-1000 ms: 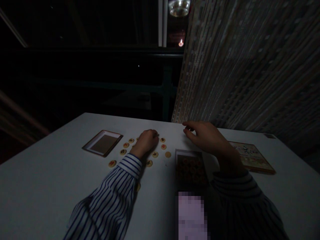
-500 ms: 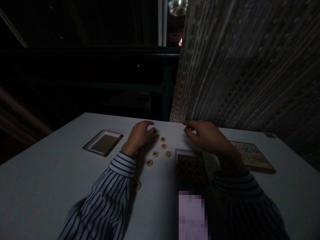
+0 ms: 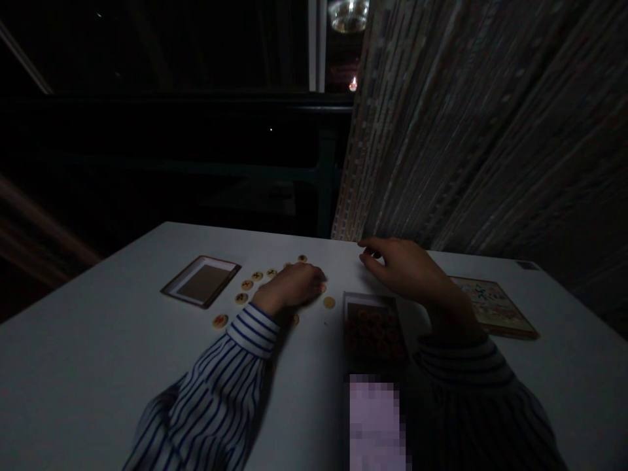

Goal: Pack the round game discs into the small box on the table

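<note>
Your left hand bends down among xiangqi pieces lying around it; whether it pinches one, I cannot tell. Your right hand curves near the box, thumb apart from forefinger.

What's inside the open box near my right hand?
The open box holds round pieces; some brown floor shows at its far end. Whatever lies beneath the pieces is covered.
</note>
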Demonstrator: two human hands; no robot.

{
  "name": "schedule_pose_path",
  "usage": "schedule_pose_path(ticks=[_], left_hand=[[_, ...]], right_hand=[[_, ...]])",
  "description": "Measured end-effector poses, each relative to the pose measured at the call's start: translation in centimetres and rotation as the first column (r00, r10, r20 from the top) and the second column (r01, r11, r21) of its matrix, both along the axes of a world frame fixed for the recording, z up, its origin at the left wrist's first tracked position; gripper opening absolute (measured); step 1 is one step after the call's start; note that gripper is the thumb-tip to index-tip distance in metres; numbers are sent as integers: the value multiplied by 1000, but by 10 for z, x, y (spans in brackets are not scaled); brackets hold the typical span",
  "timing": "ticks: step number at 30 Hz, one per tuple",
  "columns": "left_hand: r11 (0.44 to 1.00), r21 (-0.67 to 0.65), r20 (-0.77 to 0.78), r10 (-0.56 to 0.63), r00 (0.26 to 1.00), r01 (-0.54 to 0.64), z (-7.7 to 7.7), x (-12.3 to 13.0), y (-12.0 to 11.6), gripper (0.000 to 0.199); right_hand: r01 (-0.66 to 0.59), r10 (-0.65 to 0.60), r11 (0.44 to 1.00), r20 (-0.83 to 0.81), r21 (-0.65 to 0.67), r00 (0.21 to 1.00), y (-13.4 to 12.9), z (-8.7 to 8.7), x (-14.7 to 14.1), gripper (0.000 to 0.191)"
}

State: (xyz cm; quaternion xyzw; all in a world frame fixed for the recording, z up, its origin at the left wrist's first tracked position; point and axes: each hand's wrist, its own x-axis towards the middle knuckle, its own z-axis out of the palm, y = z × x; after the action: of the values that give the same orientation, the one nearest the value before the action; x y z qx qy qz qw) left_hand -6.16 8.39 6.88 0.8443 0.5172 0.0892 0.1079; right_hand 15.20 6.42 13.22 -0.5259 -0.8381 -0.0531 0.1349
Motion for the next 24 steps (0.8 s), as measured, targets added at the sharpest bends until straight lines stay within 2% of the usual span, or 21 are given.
schedule_pose_path(ticks=[3,7,14,24], left_hand=[[994,32,-111,-105,988,109,-5,3,0,22],[990,65,-185,-112,976,126,-9,7,-1,21],[988,84,-199,-113,974,132,-17,9,0,24],[993,77,-167,-79,983,93,-17,11,0,25]], right_hand=[[-2,2,1000,-2,-14,1000,1,-1,0,37],[-6,5,999,-3,-34,1000,1,-1,0,37],[5,-5,999,0,-51,1000,0,0,-1,37],[3,-3,998,-2,-69,1000,-1,0,-1,37]])
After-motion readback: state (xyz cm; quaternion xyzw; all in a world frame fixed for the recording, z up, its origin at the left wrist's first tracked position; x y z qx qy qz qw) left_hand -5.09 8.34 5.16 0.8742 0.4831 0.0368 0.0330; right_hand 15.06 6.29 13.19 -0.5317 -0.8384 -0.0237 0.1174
